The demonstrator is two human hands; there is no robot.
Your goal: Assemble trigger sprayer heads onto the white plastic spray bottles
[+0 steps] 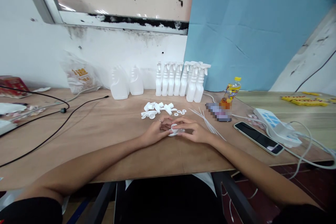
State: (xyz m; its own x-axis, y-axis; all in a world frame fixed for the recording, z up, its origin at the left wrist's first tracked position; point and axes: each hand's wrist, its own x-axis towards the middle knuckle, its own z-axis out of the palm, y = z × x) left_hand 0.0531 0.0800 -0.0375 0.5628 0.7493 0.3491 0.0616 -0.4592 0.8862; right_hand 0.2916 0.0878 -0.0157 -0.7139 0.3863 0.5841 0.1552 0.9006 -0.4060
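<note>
At the middle of the table, near its front edge, both hands close round one white spray trigger head (174, 130). My left hand (155, 133), with a ring on one finger, grips it from the left. From the other side the fingers of my right hand (195, 131) hold it too, partly hiding it. Just beyond lie several loose white trigger heads (158, 107) in a small heap. Beside them are several white ring washers (181, 112). Thin white dip tubes (207, 122) lie spread to the right of my right hand.
Several white spray bottles (177, 80) with trigger heads stand by the wall, with bottles without heads (119, 83) left of them. To the right are a drink bottle (231, 92), a blurred-out flat item (218, 112), a phone (258, 138) and a power strip (278, 127). Black cables (60, 126) cross the left side.
</note>
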